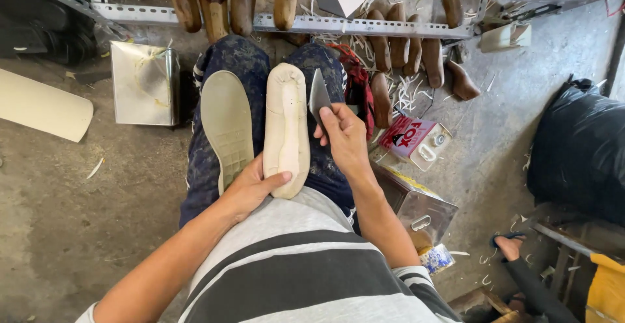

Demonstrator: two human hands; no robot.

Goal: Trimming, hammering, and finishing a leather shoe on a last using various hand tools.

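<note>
Your left hand is cupping the near end of a pale shoe last that is lying along your lap, fingers curled under it and thumb pressing over its rounded heel, with a cream sole resting just beside it on your left thigh. Your right hand is closing firmly around a short knife, its grey blade pointing up and touching the right edge of the last. A red tin can is lying on the concrete floor nearby.
</note>
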